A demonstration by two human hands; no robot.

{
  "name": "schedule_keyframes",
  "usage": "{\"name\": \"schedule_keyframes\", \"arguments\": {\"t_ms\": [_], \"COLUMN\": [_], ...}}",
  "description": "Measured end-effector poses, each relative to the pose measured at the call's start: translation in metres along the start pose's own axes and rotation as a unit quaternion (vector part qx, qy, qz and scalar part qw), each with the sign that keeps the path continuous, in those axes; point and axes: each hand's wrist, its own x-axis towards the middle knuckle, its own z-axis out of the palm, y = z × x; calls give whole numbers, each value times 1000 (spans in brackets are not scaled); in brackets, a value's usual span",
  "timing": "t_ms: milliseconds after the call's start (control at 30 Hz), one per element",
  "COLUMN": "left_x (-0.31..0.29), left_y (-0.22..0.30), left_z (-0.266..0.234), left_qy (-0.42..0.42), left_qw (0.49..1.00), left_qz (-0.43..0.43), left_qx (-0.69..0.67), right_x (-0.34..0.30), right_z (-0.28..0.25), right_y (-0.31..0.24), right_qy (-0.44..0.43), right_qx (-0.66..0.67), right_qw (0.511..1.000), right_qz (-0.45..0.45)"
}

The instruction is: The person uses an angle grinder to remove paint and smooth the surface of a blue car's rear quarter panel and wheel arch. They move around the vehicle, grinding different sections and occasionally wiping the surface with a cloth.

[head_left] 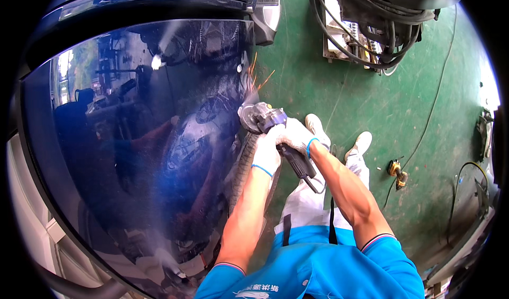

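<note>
Both my hands, in white knit gloves with blue cuffs, are closed round an angle grinder (271, 119). My left hand (266, 151) grips it near the head, on the side towards the vehicle. My right hand (295, 133) wraps the body just behind the head, and the dark rear handle slants down towards my legs. The grinder's disc (246, 120) is at the edge of a glossy dark-blue vehicle body panel (143, 113); exact contact is hard to make out. Orange sparks (253, 76) fly up from there. Below the disc, a tyre (242, 174) shows beside the panel.
A machine wrapped in thick black cables (389, 23) stands on the green floor (371, 95) at the far right. A yellow-and-black power tool (397, 174) lies right of my shoes, near a thin cord (428, 132). Vehicle parts line the right edge.
</note>
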Motion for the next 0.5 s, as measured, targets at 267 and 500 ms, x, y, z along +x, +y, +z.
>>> {"name": "schedule_keyframes", "arguments": {"t_ms": [267,500], "left_x": [-1,-5], "left_y": [-14,-10], "left_z": [-3,2], "left_qy": [-21,-21], "left_qw": [998,998], "left_qz": [25,45], "left_qx": [47,40], "right_x": [9,21], "right_z": [5,1], "right_y": [37,39], "right_qy": [51,21], "right_qx": [9,10], "right_qw": [992,988], "right_qz": [-115,-154]}}
